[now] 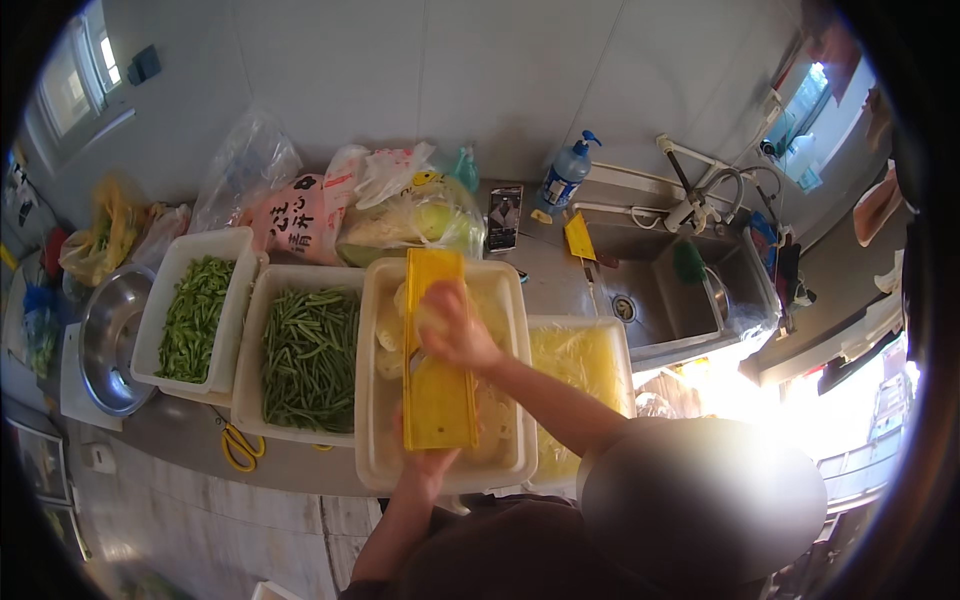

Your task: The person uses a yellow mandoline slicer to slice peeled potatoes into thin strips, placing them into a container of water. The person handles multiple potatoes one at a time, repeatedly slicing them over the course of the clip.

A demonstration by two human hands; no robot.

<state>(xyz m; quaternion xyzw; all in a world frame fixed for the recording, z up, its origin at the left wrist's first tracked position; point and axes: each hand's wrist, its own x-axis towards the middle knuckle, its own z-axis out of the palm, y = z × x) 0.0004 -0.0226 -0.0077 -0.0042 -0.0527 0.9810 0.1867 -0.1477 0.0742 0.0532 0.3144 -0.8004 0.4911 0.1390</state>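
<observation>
A yellow plastic mandoline slicer (439, 412) lies lengthwise over a white plastic tub (369, 450). My left hand (431, 459) grips the slicer's near end from below. On the slicer's upper half, my right hand (459, 334) presses a pale peeled vegetable, likely a potato, mostly covered by blurred fingers. Peeled potatoes (390, 334) sit in the tub left of the slicer. Pale shreds or water lie under and right of it, too unclear to tell apart. To the right, a second tub (621, 337) holds yellowish shreds (574, 367) under clear plastic film.
Left are a tub of cut green beans (311, 352), a tub of sliced green vegetable (196, 319) and a steel bowl (112, 345). Yellow-handled scissors (241, 448) lie at the counter's front edge. Bagged vegetables (412, 217), a pump bottle (566, 176) and a sink (652, 292) stand behind.
</observation>
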